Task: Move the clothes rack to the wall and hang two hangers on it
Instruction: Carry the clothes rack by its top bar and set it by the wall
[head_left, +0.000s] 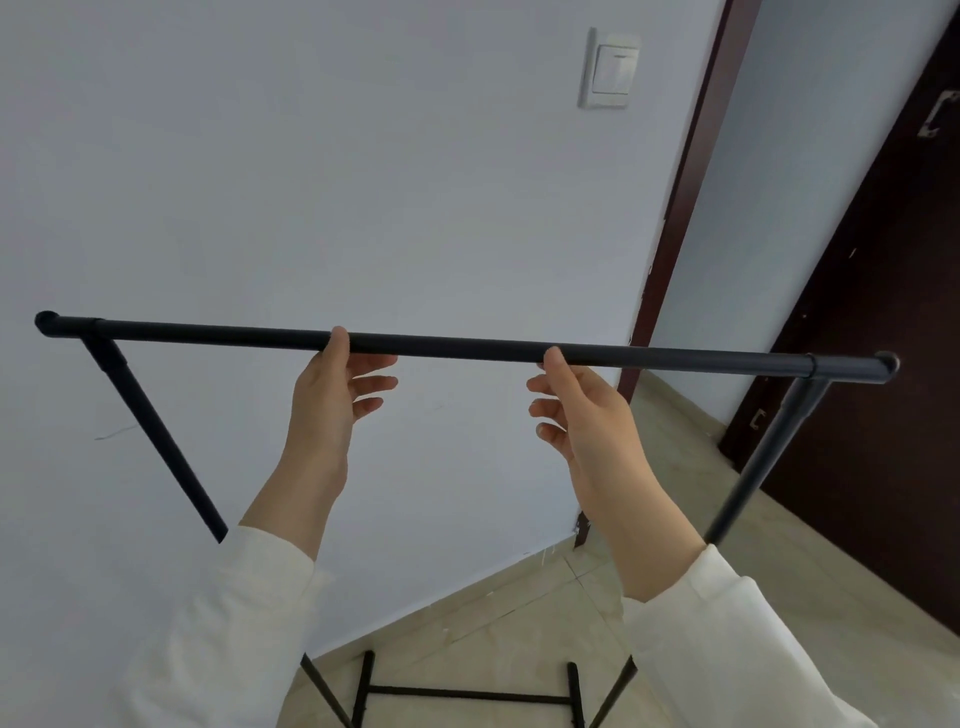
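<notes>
With our left hand (324, 395) and right hand (576, 400) loosely hooked, fingers spread, at the rack's top bar (467, 347) near the wall (311, 182), we should close both grips and push evenly.

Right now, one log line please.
hands: left, right at rack top bar, fingers loose | wall: close behind | hangers: none visible

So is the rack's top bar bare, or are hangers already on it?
Bare. The top bar carries no hangers along its visible length; only the left hand and right hand touch it.
</notes>
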